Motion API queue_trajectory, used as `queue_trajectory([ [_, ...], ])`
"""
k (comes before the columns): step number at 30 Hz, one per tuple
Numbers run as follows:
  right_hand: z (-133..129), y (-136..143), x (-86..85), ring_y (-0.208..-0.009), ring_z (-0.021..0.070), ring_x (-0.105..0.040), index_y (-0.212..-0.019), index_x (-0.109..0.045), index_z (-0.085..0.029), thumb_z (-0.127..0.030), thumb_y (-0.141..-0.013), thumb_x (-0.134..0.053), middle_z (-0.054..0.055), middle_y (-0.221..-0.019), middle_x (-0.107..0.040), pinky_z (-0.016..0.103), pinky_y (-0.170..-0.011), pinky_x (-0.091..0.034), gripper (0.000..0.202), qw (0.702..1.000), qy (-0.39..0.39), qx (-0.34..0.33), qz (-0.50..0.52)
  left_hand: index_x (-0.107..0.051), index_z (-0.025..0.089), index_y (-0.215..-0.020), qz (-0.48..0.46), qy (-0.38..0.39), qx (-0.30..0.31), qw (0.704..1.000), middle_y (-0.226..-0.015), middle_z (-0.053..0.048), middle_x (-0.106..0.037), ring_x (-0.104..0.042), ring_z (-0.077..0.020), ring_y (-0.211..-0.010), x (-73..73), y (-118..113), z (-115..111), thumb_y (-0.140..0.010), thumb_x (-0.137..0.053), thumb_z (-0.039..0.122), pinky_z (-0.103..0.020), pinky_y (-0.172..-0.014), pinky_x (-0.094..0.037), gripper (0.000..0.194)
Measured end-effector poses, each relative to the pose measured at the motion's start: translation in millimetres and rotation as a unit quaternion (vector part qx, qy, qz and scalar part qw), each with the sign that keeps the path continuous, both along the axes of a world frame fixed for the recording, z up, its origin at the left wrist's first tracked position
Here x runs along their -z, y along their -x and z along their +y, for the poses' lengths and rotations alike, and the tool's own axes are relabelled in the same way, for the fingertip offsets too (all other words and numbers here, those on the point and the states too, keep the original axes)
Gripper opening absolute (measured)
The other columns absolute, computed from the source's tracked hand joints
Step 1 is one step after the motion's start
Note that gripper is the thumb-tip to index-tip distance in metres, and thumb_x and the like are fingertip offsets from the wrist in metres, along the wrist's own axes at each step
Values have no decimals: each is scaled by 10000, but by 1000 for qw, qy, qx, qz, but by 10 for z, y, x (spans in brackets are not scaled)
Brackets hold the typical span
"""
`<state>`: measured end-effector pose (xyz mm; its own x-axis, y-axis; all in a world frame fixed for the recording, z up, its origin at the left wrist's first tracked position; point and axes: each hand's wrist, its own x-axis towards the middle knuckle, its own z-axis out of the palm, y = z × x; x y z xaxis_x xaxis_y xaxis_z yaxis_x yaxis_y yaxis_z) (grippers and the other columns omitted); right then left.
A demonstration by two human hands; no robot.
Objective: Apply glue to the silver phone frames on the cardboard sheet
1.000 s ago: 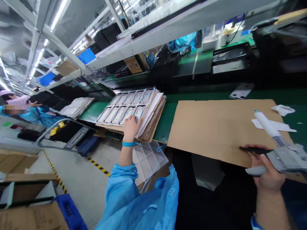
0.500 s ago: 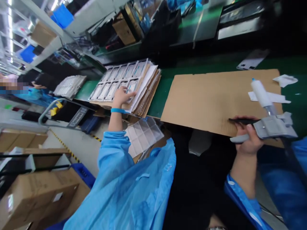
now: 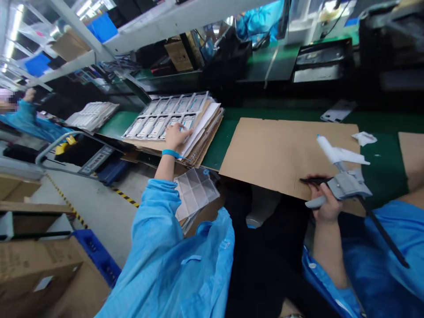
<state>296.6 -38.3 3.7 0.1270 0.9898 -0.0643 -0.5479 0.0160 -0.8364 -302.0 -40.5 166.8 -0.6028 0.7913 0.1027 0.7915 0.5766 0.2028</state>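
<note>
Tray of phone frames (image 3: 165,115) sits atop a stack of cardboard sheets (image 3: 202,132) on the green bench (image 3: 228,132), to my left. My left hand (image 3: 175,136) rests on its near edge, fingers spread, gripping nothing I can confirm. My right hand (image 3: 326,201) is clenched around a grey dispensing gun (image 3: 344,183) over the large cardboard sheet (image 3: 281,150).

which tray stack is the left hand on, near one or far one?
The near tray stack, on the cardboard sheets beside the big flat cardboard. The left hand rests on its front row; the far stack lies untouched.
</note>
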Motion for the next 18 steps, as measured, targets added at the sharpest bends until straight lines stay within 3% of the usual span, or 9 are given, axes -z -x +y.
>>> queue_trajectory([
  [7, 37, -95, 4, -1139, 215, -768, -1168, -682, -127, -481, -695, -895, 86, -1128, -732, 405, -1064, -672, 628, 999, 28, -31, -3, -726, 196, -1502, -19, 5, -41, 999, -1606, -254, -644, -503, -468, -1565, 31, -54, 77, -1047, -811, 691, -586, -1319, -433, 679],
  [13, 7, -12, 65, -1179, 220, -754, -1169, -680, -128, -470, -706, -924, 106, -1200, -721, 555, -1294, -630, 625, 1000, 18, -3, 14, -740, 176, -1467, -5, 18, -37, 999, -1571, -283, -688, -557, -497, -1569, -198, -226, 92, -1044, -803, 753, -579, -1309, -457, 719],
  [18, 20, 79, 102, -1160, 225, -756, -1174, -697, -148, -494, -651, -946, 98, -1198, -722, 554, -1260, -651, 674, 998, 44, 27, 36, -734, 167, -1464, 15, 22, -40, 999, -1591, -327, -695, -558, -552, -1600, -256, -237, 115, -995, -805, 868, -585, -1256, -502, 847],
])
